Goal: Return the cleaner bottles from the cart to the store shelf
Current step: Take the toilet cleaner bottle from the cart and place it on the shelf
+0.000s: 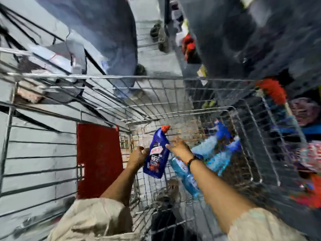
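A dark blue cleaner bottle (157,153) with a red cap is held upright over the wire cart (173,78). My left hand (138,156) presses against its left side and my right hand (179,148) grips its right side. Several light blue cleaner bottles (215,153) lie on the cart floor under and right of my right forearm. The store shelf (295,119) with red-capped and coloured bottles runs along the right edge, blurred.
A red panel (98,159) sits on the cart's near left wall. Another wire cart or rack (40,119) fills the left. A person's blue-trousered legs (107,40) stand on the grey floor beyond the cart. The picture is motion-blurred.
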The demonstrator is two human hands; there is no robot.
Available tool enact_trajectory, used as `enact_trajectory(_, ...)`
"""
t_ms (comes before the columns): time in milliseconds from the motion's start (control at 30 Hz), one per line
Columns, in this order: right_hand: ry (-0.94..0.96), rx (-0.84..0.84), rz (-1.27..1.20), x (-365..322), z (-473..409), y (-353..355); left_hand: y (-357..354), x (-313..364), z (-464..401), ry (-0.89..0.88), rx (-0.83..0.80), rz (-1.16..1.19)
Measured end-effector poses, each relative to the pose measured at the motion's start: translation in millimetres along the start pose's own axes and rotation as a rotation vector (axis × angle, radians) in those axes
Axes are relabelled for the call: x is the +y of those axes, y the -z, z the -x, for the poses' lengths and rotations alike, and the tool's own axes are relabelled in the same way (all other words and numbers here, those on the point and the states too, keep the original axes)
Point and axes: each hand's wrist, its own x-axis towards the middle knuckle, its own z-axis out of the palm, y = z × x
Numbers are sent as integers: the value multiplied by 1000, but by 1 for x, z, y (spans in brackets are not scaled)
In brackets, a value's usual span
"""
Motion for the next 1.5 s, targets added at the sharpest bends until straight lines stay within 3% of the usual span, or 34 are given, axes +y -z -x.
enact_trajectory(133,-124,-8,-66,14,-30,-38,-19,-6,-20,24,-93,19)
enact_trajectory(300,-224,34,-7,17,-54,-57,-40,-13,-30,39,-22,6)
enact_trajectory(400,-231,70,-4,17,-51,-55,-42,-12,-26,84,-14,162)
enact_trajectory(533,-177,50,-214,5,-24,-29,-16,11,-3,77,-89,349)
enact_trajectory(733,-27,128,-560,-29,85,55,33,91,88,-206,-230,477)
enact_trajectory(900,164,260,-743,-24,222,134,39,163,194,-482,-335,404)
enact_trajectory(1000,233,458,-809,4,306,174,19,209,268,-667,-514,363)
enact_trajectory(1133,315,757,-763,59,401,218,-23,264,353,-980,-731,154)
enact_trajectory(1267,329,1066,-612,112,464,254,-82,320,419,-1307,-776,-67)
enact_trajectory(1500,296,1378,-504,168,492,306,-176,388,457,-1499,-720,-144)
